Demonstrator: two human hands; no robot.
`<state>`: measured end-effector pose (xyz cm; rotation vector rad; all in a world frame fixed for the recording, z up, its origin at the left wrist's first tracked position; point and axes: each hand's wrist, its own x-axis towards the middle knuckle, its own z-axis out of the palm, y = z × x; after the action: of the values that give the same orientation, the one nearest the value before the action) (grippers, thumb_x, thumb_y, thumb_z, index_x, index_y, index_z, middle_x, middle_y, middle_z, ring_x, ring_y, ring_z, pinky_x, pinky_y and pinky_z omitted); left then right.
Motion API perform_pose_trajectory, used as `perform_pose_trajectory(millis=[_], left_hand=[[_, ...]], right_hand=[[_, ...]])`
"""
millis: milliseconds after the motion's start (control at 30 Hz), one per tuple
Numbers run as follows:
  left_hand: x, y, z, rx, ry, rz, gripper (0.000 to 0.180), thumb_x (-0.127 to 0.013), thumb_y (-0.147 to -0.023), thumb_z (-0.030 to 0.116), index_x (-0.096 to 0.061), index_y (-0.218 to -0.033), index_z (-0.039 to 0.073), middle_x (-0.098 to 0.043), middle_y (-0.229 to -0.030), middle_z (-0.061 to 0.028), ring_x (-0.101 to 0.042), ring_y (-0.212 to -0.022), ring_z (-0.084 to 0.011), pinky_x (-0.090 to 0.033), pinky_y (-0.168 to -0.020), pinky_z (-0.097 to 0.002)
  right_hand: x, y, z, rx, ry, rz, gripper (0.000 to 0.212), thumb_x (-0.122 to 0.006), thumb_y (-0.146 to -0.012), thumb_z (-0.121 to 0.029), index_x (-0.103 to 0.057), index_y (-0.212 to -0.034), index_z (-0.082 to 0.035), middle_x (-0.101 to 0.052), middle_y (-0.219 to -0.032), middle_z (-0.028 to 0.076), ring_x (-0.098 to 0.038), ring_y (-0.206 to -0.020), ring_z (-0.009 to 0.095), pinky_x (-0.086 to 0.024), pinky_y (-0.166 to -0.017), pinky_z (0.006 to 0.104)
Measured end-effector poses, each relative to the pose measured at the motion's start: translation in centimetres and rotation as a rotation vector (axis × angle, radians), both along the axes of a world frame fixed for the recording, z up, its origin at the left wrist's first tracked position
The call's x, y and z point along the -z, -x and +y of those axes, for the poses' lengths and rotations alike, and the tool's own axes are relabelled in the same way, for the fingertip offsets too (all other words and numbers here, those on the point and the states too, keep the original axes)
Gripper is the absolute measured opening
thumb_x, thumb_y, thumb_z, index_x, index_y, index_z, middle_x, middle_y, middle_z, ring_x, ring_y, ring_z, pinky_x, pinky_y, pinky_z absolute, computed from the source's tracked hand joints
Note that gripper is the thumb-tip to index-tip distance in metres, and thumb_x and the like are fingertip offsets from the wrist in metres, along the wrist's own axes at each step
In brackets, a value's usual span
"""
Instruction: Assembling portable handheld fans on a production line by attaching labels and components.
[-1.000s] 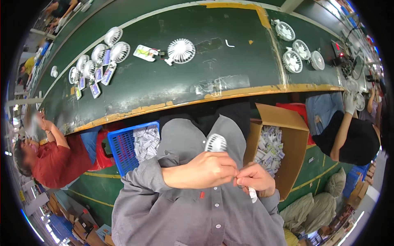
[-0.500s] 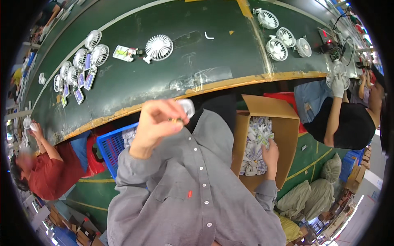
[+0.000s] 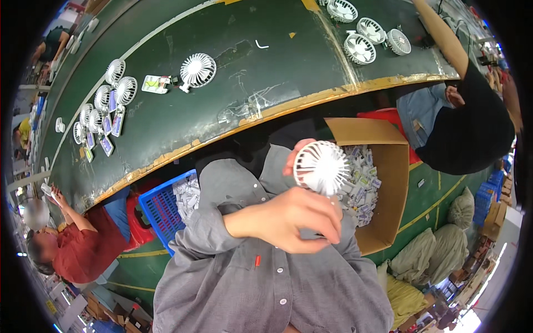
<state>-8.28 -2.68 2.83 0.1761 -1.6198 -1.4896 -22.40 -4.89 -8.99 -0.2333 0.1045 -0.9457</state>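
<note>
A white handheld fan (image 3: 321,168) is in front of my chest, its slatted round guard facing up. The fingers of my right hand (image 3: 297,158) curl around the guard's left side from behind; the rest of that hand is hidden. Just below the guard, my left hand (image 3: 291,219) is closed, its fingers bent and its thumb underneath. A small dark bit shows between finger and thumb, too little to name. The lower part of the fan is hidden behind this hand. An open cardboard box (image 3: 391,194) of small white-and-purple pieces (image 3: 361,186) stands beyond, to the right.
A blue basket (image 3: 161,208) with white pieces stands at my left. On the green table (image 3: 233,94) lie a fan with an opened handle (image 3: 197,71), a cluster of fans (image 3: 125,90) at left and several fan heads (image 3: 360,49) at right. Co-workers sit on both sides.
My left hand has moved right and down to the fan. My right hand has come out of the box to the fan. The right-hand co-worker has leaned and reached forward over the table.
</note>
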Motion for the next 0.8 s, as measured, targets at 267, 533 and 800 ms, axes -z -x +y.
perform_pose_trajectory(millis=[267,533,800], left_hand=[[1.3,-5.1,-2.2,-0.535,0.516,-0.524,0.042,-0.082,-0.068,0.026,-0.068,-0.103,0.007,-0.065,-0.107,-0.0098,-0.064,-0.095,-0.0283,-0.053,-0.079,-0.0384],[4.7,-20.3,-10.7,-1.255,0.274,-1.334,0.087,-0.081,-0.071,0.030,-0.038,-0.141,0.003,-0.050,-0.133,-0.0215,-0.050,-0.120,-0.0357,-0.042,-0.099,-0.0415],[10.2,-20.1,-13.0,-1.132,0.243,-1.301,0.067,-0.075,-0.078,0.028,-0.046,-0.128,-0.005,-0.055,-0.118,-0.0241,-0.052,-0.112,-0.0397,-0.043,-0.096,-0.0449]], right_hand=[[-6.8,2.6,-1.6,0.261,0.169,0.233,0.032,-0.050,-0.096,-0.035,-0.053,-0.093,-0.004,-0.049,-0.061,0.005,-0.044,-0.051,0.015,-0.033,-0.050,0.0291],[-4.7,5.5,-4.1,0.307,0.135,0.262,0.054,-0.046,-0.093,-0.050,-0.056,-0.098,0.003,-0.058,-0.063,0.014,-0.052,-0.050,0.021,-0.039,-0.049,0.0310],[-0.9,7.0,-11.6,0.530,0.310,1.510,0.015,-0.060,-0.090,-0.009,-0.065,-0.086,0.005,-0.065,-0.067,0.006,-0.059,-0.053,0.009,-0.047,-0.047,0.0220]])
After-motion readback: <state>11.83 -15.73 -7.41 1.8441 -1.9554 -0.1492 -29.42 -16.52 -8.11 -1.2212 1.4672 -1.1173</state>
